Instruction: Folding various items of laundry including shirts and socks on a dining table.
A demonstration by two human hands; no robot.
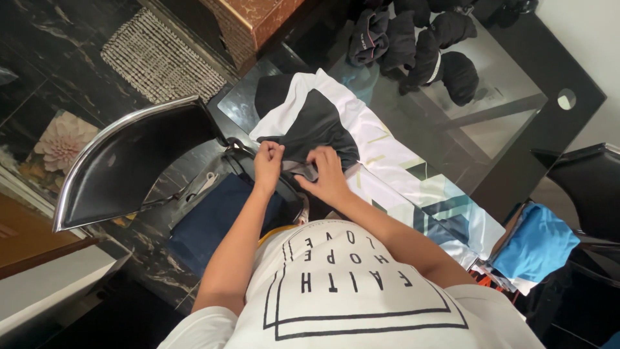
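- Left hand (268, 163): closed into a loose fist, with its fingers pinching the near edge of the black-and-white fabric garment (309, 119).
- Right hand (328, 176): fingers half curled and pressed down on the same near edge of the garment, gripping a small grey fold of cloth; the thumb side faces the left hand.
- The two hands lie close together, just apart, both at the garment's near edge.
- Garment position: it lies spread flat on the dark glass worktop (510, 123), extending away from the hands toward the far end; the black panel sits directly beyond the fingertips, with white panels on either side of it.
- A long white printed cloth with teal and black geometric shapes (413, 187) lies under and beside the garment, running off to the right hand's side.
- A group of rolled black fabric pieces (420, 45) lies on the far part of the worktop, well apart from the hands.
- A black chair with a chrome-rimmed back (129, 161) stands to the left of the worktop; folded dark blue cloth (216, 223) lies on its seat, below the left forearm.
- A bright blue fabric item (536, 242) lies at the right, near a second black chair (591, 187).
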